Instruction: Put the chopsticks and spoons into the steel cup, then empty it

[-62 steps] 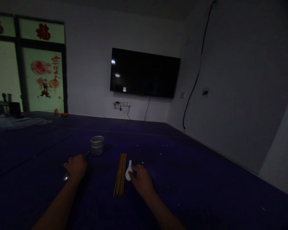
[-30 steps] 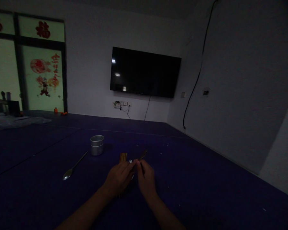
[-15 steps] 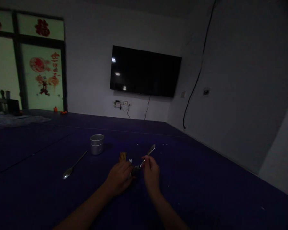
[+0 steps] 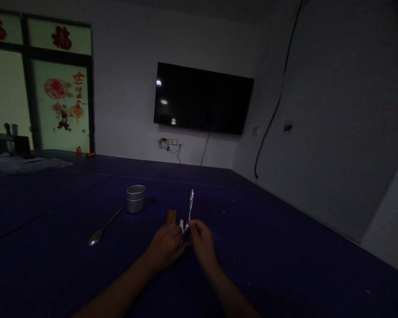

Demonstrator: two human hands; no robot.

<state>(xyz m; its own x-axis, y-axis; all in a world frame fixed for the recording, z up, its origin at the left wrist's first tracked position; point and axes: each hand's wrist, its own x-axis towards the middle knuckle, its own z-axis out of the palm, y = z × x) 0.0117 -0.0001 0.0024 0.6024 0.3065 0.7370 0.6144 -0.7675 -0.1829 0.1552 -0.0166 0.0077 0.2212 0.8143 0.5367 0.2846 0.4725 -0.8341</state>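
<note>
My left hand (image 4: 167,243) is closed around a bundle of brown chopsticks (image 4: 171,215), whose ends stick out past the knuckles. A white handle end with a small hole (image 4: 181,224) pokes up beside them; the rest of it is hidden. My right hand (image 4: 202,243) pinches a metal spoon (image 4: 191,205) low down, its patterned handle pointing up and away. The spoon's bowl lies in shadow between both hands, close to my left fingers. Left of the hands, a second metal spoon (image 4: 96,237) lies on the dark blue tabletop (image 4: 268,265), near an upright silver metal cup (image 4: 135,199).
Crumpled clear plastic (image 4: 23,164) lies at the far left of the table, with a dark box (image 4: 9,143) behind it. Small orange items (image 4: 79,150) sit at the back edge. Tiny white bits are scattered to the right. A television (image 4: 204,98) hangs on the wall.
The spoon in my right hand has swung from leaning right to nearly upright. My right hand has moved left, closer to my left hand, which keeps its hold on the chopsticks.
</note>
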